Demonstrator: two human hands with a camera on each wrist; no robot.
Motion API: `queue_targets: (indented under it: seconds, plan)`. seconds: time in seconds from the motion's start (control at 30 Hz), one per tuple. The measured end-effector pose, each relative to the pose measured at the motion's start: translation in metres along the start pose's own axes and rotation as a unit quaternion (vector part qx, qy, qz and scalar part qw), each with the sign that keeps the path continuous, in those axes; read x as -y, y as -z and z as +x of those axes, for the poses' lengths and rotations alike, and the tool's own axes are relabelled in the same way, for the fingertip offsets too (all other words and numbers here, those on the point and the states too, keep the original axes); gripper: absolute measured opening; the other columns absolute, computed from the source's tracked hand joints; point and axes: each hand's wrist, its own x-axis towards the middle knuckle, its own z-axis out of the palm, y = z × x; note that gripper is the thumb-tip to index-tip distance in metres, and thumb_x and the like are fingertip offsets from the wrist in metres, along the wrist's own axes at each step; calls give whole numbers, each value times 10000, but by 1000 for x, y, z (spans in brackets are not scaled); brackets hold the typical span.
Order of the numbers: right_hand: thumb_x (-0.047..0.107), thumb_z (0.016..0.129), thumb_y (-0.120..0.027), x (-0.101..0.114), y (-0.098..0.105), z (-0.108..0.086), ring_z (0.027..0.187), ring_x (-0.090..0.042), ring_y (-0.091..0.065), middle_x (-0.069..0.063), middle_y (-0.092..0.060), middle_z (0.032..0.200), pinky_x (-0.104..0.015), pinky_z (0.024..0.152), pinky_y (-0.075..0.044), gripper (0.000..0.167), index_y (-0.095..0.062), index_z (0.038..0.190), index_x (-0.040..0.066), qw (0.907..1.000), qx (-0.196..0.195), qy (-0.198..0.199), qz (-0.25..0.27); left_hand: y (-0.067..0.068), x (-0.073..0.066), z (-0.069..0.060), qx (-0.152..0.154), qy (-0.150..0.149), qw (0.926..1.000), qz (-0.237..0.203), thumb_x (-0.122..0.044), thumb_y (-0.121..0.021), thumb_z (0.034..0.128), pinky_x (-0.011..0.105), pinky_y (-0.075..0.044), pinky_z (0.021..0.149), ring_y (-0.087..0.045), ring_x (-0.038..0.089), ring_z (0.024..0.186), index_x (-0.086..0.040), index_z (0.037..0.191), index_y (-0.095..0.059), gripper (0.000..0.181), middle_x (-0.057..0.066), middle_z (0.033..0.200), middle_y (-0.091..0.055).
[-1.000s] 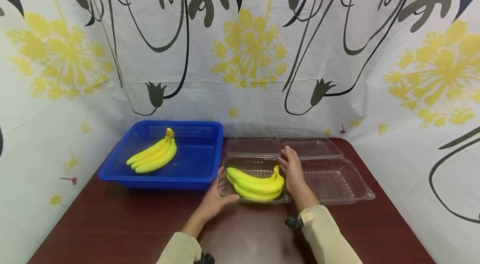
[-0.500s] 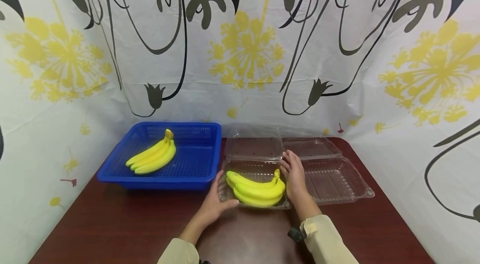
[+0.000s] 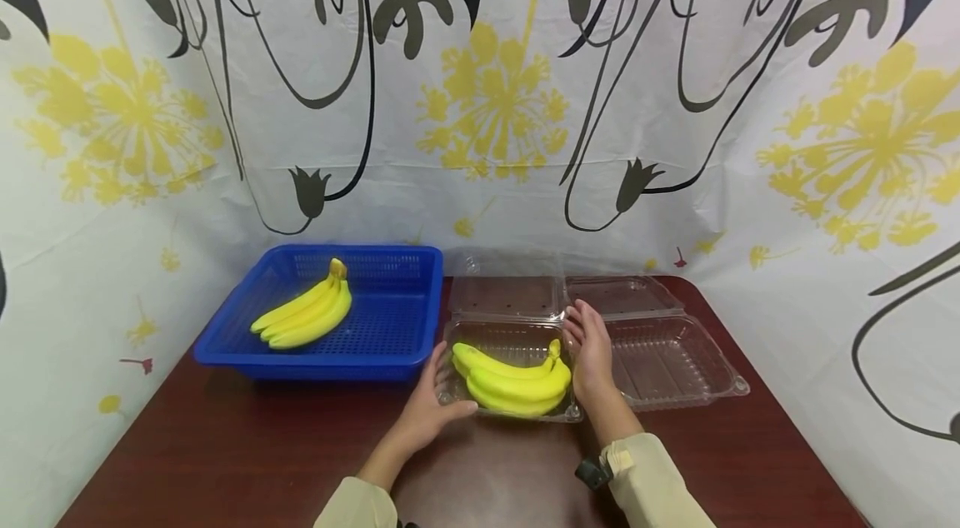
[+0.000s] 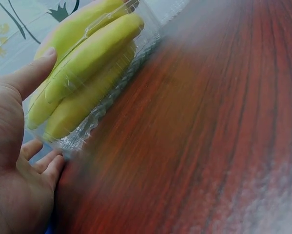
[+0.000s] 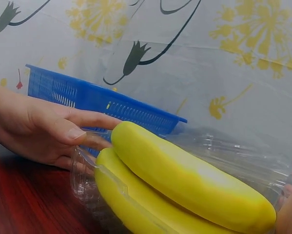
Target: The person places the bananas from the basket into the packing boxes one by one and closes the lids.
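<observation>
In the head view, a bunch of yellow bananas (image 3: 517,382) lies in a clear plastic clamshell container (image 3: 502,331), its lid (image 3: 510,295) raised at the back. My left hand (image 3: 423,411) touches the container's left side, thumb pointing along the front. On the other side, my right hand (image 3: 595,357) rests against the right edge with its fingers extended. The left wrist view shows the bananas (image 4: 94,63) through the clear wall, beside the left hand (image 4: 19,146). In the right wrist view, the left hand (image 5: 43,126) is by the banana tips, and only a sliver of the right hand shows.
A blue plastic basket (image 3: 330,370) stands at the left with another bunch of bananas (image 3: 311,316) in it. A second clear container (image 3: 660,361), lid folded back, lies at the right. A patterned cloth (image 3: 495,203) hangs behind the dark red table (image 3: 300,445).
The container with the bananas has slid slightly toward me between both hands, and its lid stands more raised than a second ago. In the last half second almost nothing has moved.
</observation>
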Motion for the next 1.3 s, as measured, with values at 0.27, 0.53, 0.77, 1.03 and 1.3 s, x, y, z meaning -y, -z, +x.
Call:
queue_targets:
  seconds: [0.27, 0.53, 0.77, 1.03, 1.3]
  plan:
    - [373, 1055, -371, 1, 0, -9, 1233, -304, -425, -196, -420, 1415, -372, 1081, -329, 568, -340, 1459, -25, 9995, -51, 305, 74, -1, 1, -5, -12, 70, 10000, -29, -157, -830, 764, 549, -276, 1088, -316, 416, 1364, -126, 1557, -124, 1063, 201, 1558, -242]
    - [393, 1028, -455, -2, 0, -10, 1090, -233, -505, -129, -546, 1166, -287, 972, -414, 564, -442, 1428, -4, 9951, -56, 981, 103, -2, -2, -6, -66, 63, 10000, -7, -153, -829, 764, 563, -274, 1083, -320, 427, 1357, -141, 1558, -124, 1062, 210, 1554, -243]
    - [325, 1063, -370, 0, -4, -1, 1085, -243, -459, -115, -526, 1077, -376, 1024, -339, 494, -468, 1411, -13, 9967, -227, 631, -453, -3, 1, -3, -186, 119, 9996, 192, -192, -832, 771, 542, -306, 1074, -350, 417, 1341, -135, 1561, -122, 1064, 211, 1544, -267]
    - [343, 1065, -353, 3, -6, -2, 1218, -315, -458, -214, -555, 1269, -461, 1086, -284, 518, -543, 1274, -91, 9922, -287, 1112, -486, -8, 2, 2, -471, 265, 9977, 414, -250, -827, 786, 528, -399, 1007, -407, 422, 1290, -122, 1560, -139, 1043, 230, 1515, -307]
    - [307, 1063, -373, 5, 1, -13, 1114, -150, -524, 55, -641, 1066, -446, 1093, -292, 450, -620, 1207, -41, 9918, -354, 1178, -350, -14, -2, 0, -715, 210, 9951, 657, -300, -832, 774, 524, -428, 974, -452, 412, 1247, -121, 1557, -152, 1052, 250, 1471, -362]
